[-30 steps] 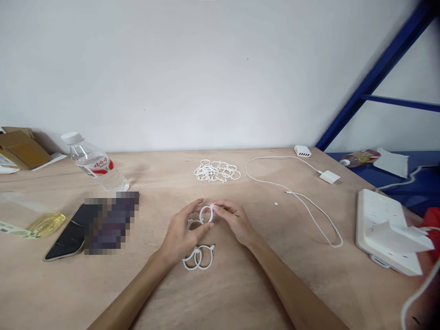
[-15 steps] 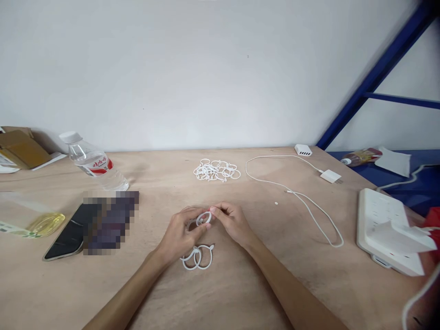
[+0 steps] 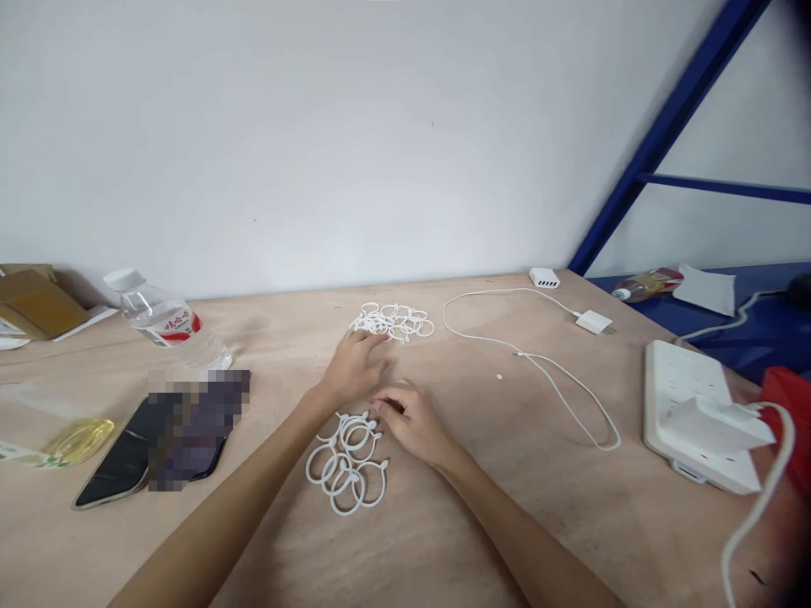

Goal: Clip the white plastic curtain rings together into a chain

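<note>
My left hand [image 3: 356, 365] is stretched forward, its fingers extended and touching the near edge of a heap of white curtain rings [image 3: 415, 325] with small tabs. Its fingertips partly cover the heap. Closer in, my right hand [image 3: 409, 422] rests on the table with fingers curled and thumb and forefinger close together. Whether anything small is between them I cannot tell. Just left of that hand lies a looser group of several white rings [image 3: 345, 498], flat and overlapping one another.
A water bottle [image 3: 174, 325], a phone [image 3: 114, 456] and a yellow coil [image 3: 89, 439] in clear packaging are on the left. To the right lie a white cable [image 3: 487, 339] with its charger [image 3: 594, 322], a small white hub [image 3: 544, 278] and a power strip [image 3: 681, 380].
My left hand has let go of the ring and moved forward to the far heap. More rings now show in the near group. My right hand has stayed close by, slightly lower.
</note>
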`<state>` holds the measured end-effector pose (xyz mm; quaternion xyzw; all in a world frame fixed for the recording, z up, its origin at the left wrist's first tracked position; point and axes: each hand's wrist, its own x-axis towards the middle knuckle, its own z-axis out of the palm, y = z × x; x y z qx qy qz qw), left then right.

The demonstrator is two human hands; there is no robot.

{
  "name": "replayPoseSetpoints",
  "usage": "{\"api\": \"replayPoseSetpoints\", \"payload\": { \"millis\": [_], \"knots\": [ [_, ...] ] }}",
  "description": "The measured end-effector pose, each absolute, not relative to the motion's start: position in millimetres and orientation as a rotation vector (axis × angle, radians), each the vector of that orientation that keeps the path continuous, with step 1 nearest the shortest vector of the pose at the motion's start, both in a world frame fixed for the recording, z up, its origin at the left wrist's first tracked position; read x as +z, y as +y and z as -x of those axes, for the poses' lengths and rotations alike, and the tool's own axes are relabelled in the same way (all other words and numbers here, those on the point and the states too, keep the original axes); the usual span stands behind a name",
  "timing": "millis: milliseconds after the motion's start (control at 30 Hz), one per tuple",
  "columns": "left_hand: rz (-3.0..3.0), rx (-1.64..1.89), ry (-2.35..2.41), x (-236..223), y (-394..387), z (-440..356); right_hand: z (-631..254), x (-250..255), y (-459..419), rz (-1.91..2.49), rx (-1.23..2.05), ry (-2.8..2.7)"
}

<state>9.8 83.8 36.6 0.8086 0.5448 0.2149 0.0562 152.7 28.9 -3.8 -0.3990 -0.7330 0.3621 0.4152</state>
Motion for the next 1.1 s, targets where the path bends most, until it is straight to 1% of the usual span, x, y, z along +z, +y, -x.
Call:
{"api": "replayPoseSetpoints", "payload": {
  "millis": [33, 200, 367, 467, 567, 733, 800, 900, 1000, 1100],
  "knots": [
    [-2.543, 0.576, 1.685, 32.9, 96.2, -19.1, -153.0, -3.6, 29.1, 1.008, 0.909, -1.841],
    [-2.633, 0.561, 1.684, 19.2, 133.7, -41.8, -154.2, -1.9, 29.4, 1.015, 0.925, -1.821],
    [-2.69, 0.6, 1.553, 21.6, 134.7, -39.2, -153.8, -3.1, 29.6, 1.01, 0.938, -1.802],
    [-2.624, 0.723, 1.504, 31.5, 128.6, -36.3, -153.3, -7.0, 31.0, 1.026, 0.966, -1.717],
    [-2.366, 0.861, 1.477, 41.9, 116.6, -30.3, -153.3, -9.7, 33.6, 1.065, 1.036, -1.542],
    [-1.864, 0.912, 1.41, 46.5, 70.8, -12.3, -154.6, -3.8, 35.6, 1.084, 1.122, -1.182],
    [-1.722, 0.918, 1.327, 43.8, 45.9, -5.9, -154.6, -0.5, 34.0, 1.045, 1.16, -1.188],
    [-1.572, 0.937, 1.24, 36.6, 13.8, -0.6, -153.9, 1.8, 30.4, 1.018, 1.196, -1.362],
    [-1.633, 0.969, 1.283, 27.0, -2.7, 0.9, -153.4, 1.6, 28.5, 0.984, 1.19, -1.484],
    [-1.708, 1.029, 1.333, 18.8, -5.3, 2.0, -154.4, 2.4, 29.0, 0.904, 1.232, -1.482]
  ]
}}
